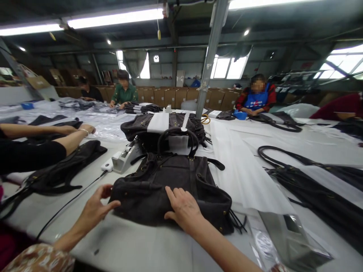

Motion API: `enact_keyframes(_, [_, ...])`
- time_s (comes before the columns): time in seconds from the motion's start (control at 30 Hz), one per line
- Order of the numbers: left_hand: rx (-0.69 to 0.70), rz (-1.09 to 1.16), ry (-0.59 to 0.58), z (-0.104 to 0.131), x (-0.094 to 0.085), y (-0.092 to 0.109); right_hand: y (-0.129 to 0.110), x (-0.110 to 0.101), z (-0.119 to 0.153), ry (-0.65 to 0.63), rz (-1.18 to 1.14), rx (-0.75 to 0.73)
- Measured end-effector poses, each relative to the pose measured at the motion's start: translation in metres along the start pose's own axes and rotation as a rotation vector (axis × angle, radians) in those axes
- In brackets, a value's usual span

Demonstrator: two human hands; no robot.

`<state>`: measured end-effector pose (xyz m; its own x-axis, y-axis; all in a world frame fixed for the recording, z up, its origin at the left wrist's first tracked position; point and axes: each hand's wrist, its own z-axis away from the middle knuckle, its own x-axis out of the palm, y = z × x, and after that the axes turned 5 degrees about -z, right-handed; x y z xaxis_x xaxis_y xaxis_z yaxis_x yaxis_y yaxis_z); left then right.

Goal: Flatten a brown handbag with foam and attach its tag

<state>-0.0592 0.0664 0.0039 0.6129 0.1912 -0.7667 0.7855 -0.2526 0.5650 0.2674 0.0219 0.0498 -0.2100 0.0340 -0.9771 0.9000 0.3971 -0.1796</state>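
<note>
Right hand (pixel 183 207) lay flat on dark handbag (pixel 172 185), fingers together, left hand (pixel 95 207) touched bag's corner, fingers loosely spread.

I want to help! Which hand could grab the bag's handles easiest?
Probably the right hand: it lies flat on the dark bag, nearer the handles. The left hand only touches the bag's near-left corner.

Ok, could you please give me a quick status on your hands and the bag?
Left hand open at dark handbag corner. Right hand flat on top. White tool and cable close left.
</note>
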Motion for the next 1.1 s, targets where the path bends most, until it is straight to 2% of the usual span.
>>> enact_keyframes(0.07, [-0.094, 0.173, -0.267, 0.014, 0.001, -0.011, 0.005, 0.000, 0.002, 0.015, -0.003, -0.029])
enact_keyframes(0.1, [-0.104, 0.229, -0.337, 0.018, 0.003, -0.013, 0.007, -0.001, 0.002, 0.018, -0.013, -0.041])
enact_keyframes(0.13, [-0.105, 0.258, -0.348, 0.020, 0.006, -0.014, 0.008, -0.002, 0.003, 0.020, -0.025, -0.050])
enact_keyframes(0.27, [-0.065, 0.247, -0.265, 0.013, 0.015, -0.008, 0.010, -0.007, 0.004, 0.005, -0.050, -0.057])
enact_keyframes(0.43, [-0.052, 0.234, -0.148, 0.007, 0.018, 0.000, 0.019, -0.025, 0.008, -0.005, -0.133, 0.007])
enact_keyframes(0.53, [-0.027, 0.210, -0.164, 0.010, 0.023, -0.005, 0.022, -0.029, 0.007, -0.021, -0.158, 0.076])
enact_keyframes(0.63, [-0.010, 0.111, -0.197, 0.012, 0.033, -0.014, 0.021, -0.017, 0.006, -0.063, -0.092, 0.102])
enact_keyframes(0.73, [-0.036, 0.058, -0.186, 0.013, 0.042, -0.023, 0.020, 0.007, 0.007, -0.027, 0.012, 0.065])
enact_keyframes(0.8, [-0.040, 0.037, -0.166, 0.015, 0.041, -0.025, 0.021, 0.021, 0.009, -0.002, 0.059, 0.037])
enact_keyframes(0.83, [-0.020, 0.003, -0.120, 0.017, 0.038, -0.024, 0.021, 0.026, 0.010, 0.006, 0.069, 0.032])
enact_keyframes(0.9, [0.109, -0.120, 0.074, 0.022, 0.027, -0.015, 0.023, 0.031, 0.010, 0.014, 0.066, 0.033])
enact_keyframes(0.97, [0.368, -0.278, 0.227, 0.025, 0.014, 0.002, 0.024, 0.031, 0.008, 0.021, 0.063, 0.029])
enact_keyframes(1.0, [0.506, -0.355, 0.222, 0.025, 0.008, 0.013, 0.024, 0.030, 0.007, 0.023, 0.062, 0.025])
enact_keyframes(1.03, [0.622, -0.422, 0.169, 0.022, 0.004, 0.024, 0.025, 0.029, 0.006, 0.022, 0.062, 0.021])
enact_keyframes(1.1, [0.745, -0.540, 0.001, 0.010, 0.002, 0.045, 0.025, 0.025, 0.005, 0.022, 0.062, 0.008])
